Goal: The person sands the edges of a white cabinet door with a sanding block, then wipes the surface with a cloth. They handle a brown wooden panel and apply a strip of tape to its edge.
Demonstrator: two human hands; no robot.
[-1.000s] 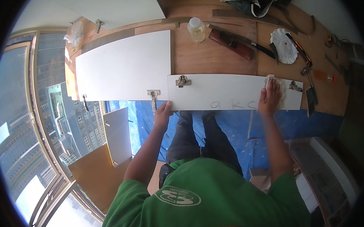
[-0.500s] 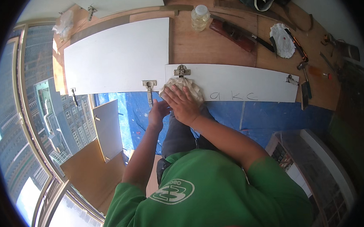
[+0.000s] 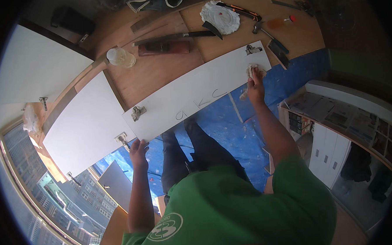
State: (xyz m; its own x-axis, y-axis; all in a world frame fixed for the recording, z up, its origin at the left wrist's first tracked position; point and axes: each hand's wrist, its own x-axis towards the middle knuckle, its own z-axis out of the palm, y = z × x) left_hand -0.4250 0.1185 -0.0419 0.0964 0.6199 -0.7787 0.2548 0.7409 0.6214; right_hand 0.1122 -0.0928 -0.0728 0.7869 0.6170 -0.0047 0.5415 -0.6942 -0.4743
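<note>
Near the right end of the white panel (image 3: 199, 88), laid on the wooden surface (image 3: 154, 76), a pale cloth (image 3: 251, 69) is held bunched and partly covered by the right hand (image 3: 256, 88). Whether the panel's near-left corner is pinched by the left hand (image 3: 138, 153) cannot be told.

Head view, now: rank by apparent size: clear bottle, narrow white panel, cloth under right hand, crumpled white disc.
1. Narrow white panel
2. Crumpled white disc
3. Clear bottle
4. Cloth: smallest by what shows; the right hand covers part, so its full size is unsure.
</note>
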